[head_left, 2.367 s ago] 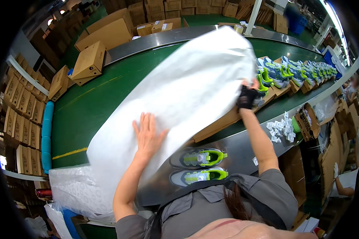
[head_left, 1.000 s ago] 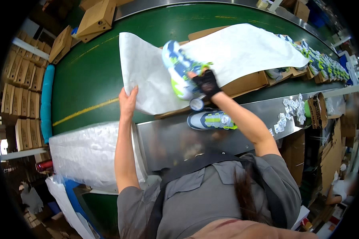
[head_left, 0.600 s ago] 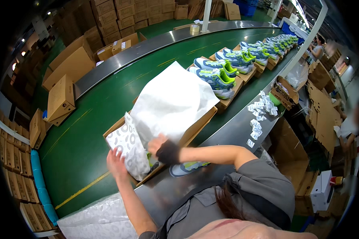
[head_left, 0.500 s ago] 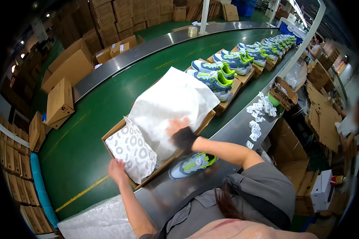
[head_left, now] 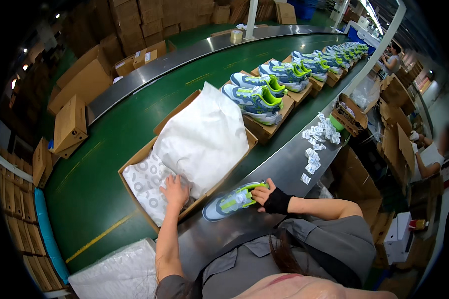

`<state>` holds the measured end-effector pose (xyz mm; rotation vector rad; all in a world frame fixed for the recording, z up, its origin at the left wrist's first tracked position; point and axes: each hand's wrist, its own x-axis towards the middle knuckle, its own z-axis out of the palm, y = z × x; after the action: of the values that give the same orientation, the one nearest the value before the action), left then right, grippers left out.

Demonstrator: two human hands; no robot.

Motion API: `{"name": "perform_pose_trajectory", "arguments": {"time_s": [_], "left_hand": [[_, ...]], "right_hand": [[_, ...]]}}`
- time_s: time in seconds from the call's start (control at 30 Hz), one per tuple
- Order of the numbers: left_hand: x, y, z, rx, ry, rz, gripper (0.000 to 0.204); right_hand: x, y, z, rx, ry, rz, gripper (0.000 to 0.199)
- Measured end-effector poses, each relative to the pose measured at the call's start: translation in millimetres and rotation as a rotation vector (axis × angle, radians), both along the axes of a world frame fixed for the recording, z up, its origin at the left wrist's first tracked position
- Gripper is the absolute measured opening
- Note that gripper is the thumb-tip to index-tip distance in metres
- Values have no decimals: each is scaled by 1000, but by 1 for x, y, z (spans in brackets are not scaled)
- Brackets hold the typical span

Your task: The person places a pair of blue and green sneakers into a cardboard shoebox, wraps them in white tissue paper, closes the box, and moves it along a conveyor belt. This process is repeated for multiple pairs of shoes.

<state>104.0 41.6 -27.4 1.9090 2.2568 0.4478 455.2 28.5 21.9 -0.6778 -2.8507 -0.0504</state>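
My right hand (head_left: 268, 197), in a black wrist cover, is closed on the heel collar of a light blue and lime-green sneaker (head_left: 227, 203) lying on the metal ledge. My left hand (head_left: 175, 191) rests with fingers spread on the patterned tissue paper (head_left: 143, 183) at the near left end of an open shoe box (head_left: 134, 209). What lies under that paper is hidden. A large plain white sheet of paper (head_left: 202, 142) covers the rest of the box and rises at its far end.
Pairs of sneakers (head_left: 257, 97) on boxes line the green conveyor belt (head_left: 105, 169) toward the far right. Small white packets (head_left: 314, 144) are scattered on the metal ledge (head_left: 279, 169). A plastic-covered paper stack (head_left: 117, 269) lies at lower left. Another person (head_left: 431, 157) is at far right.
My right hand has left the white paper and come down onto the sneaker. My left hand has moved from the box's edge onto the patterned paper. The white sheet has settled further into the box.
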Motion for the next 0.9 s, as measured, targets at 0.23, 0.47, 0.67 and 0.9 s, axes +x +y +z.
{"name": "perform_pose_trajectory", "arguments": {"time_s": [0.23,0.47,0.67,0.9], "left_hand": [[47,-94,87,125,-621,-314,60],[1,-121,95,153,-823,89,66],[-52,-30,54,357,-1836,660,52],[-12,14,20,-231,-1687,446,41]], "right_hand": [[-83,6,55,-210,247,234,10],[-133,6,139,-75,651,234,27],[-99,14,27,-783,269,100,41],[-135,46,-20,-1696,1052,-844,38]]}}
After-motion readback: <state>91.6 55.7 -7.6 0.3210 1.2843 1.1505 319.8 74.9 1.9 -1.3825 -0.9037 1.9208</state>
